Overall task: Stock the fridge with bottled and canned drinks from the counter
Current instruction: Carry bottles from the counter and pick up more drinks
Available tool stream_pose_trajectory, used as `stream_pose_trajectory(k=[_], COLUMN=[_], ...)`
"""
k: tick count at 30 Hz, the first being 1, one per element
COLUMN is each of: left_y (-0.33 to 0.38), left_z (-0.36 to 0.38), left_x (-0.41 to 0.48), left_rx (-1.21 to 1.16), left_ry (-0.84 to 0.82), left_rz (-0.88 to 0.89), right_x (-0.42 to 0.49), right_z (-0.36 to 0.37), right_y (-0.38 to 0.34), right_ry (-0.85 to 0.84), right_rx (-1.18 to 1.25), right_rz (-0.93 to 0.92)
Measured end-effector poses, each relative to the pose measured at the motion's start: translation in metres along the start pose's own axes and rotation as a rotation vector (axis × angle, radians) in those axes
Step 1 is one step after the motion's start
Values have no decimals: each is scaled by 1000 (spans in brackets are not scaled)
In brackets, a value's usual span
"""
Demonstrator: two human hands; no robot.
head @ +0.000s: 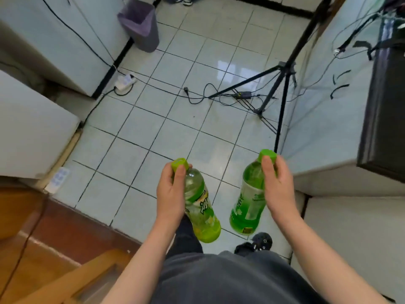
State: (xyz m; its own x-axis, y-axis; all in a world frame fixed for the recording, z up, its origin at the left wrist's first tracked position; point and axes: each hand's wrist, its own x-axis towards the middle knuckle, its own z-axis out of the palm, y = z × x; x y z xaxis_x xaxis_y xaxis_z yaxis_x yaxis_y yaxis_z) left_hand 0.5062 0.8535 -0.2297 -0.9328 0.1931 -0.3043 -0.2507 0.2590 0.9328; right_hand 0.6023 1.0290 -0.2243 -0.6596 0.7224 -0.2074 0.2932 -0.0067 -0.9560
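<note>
Fingers of left grip (173, 191) curl round neck of left green bottle (202, 212), thumb just under lime cap (179, 164). Right grip (278, 185) holds right green bottle (247, 200) by neck likewise, thumb against its cap (267, 154). Both bottles hang before person's waist, bases angled toward each other, apart, above tiled floor (175, 119). Beyond: black tripod (282, 88), loose cables, white power strip (126, 81), purple-lined bin (140, 23). White counter (328, 110) at right, dark appliance (385, 106) on it.
</note>
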Motion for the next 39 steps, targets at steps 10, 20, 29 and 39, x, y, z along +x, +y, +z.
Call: stream_pose_trajectory(k=[10, 20, 29, 39], left_y=[22, 18, 33, 54], left_z=[-214, -344, -494, -634], left_x=[128, 211, 317, 365], left_rx=[83, -151, -188, -147], left_ry=[219, 592, 877, 1249], left_rz=[178, 121, 53, 121], right_x=[41, 77, 125, 99], right_z=[255, 443, 681, 894], right_y=[-80, -144, -212, -289], right_ry=[-194, -502, -881, -1155], right_rx=[-35, -159, -161, -140], right_rz=[-139, -325, -426, -587])
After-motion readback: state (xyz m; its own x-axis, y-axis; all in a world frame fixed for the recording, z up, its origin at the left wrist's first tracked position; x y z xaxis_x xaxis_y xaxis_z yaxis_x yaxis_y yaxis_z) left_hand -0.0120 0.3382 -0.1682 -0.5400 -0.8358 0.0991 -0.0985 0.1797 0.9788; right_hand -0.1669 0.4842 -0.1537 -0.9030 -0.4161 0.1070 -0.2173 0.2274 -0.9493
